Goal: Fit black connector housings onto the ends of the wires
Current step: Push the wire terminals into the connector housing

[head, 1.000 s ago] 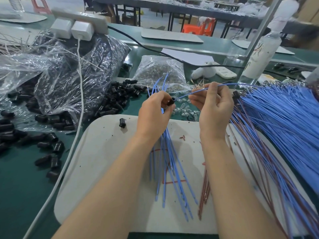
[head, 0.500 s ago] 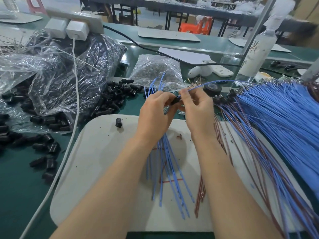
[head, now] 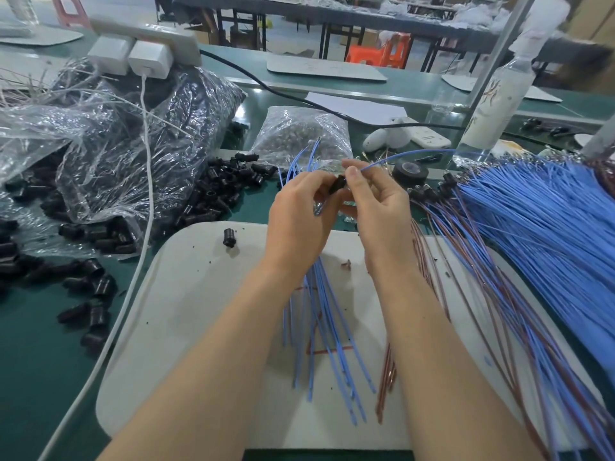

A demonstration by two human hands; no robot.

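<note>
Mid-fit on one wire. Pinching a black housing (head: pixel 337 185) between the fingers of the left hand (head: pixel 299 217), raised over the far edge of the white mat (head: pixel 199 311). Gripping in that same hand a small bundle of blue wires (head: pixel 327 327), tails trailing down onto the mat. Pinching a single blue wire (head: pixel 399 158) just behind its tip with the right hand (head: pixel 379 214), tip at the housing mouth. Cannot tell whether seated yet; joint hidden behind the thumbs.

Done, judging by the lay: only a few housings on wire ends (head: pixel 426 194), at the near edge of the big fan of blue wires (head: pixel 539 221) on the right of the desk (head: pixel 40 361).

Left to do: seemingly most of that fan, plus the bundle in hand, upper ends apparently bare. Brown wires (head: pixel 429 261) alongside, ends too small to read.

No shortage of stock: loose housings (head: pixel 216 197) heaped just beyond the mat, more spilling from the plastic bag (head: pixel 109 161), one lone housing (head: pixel 229 237) on the mat itself.

Early in the batch, at a fair guess.
</note>
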